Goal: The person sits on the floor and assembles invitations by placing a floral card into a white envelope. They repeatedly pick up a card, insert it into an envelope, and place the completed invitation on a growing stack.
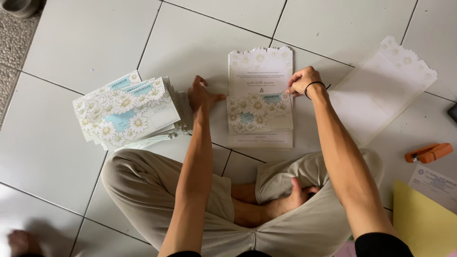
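Note:
A tall invitation card [260, 69] with a scalloped top and daisy print lies on the white tiled floor in front of me. A smaller daisy-printed band [259, 113] lies across its lower half. My left hand [201, 95] rests on the floor with its fingertips against the card's left edge. My right hand [302, 82], with a black band on the wrist, pinches the card's right edge near the top of the band. A fanned stack of matching daisy envelopes [127, 110] lies to the left, just beside my left hand.
An open white scalloped sheet [381, 90] lies to the right. An orange stapler [428, 153] sits at the right edge, above a printed paper [434, 184] and a yellow sheet [421, 223]. My crossed legs in beige trousers [147, 190] fill the foreground.

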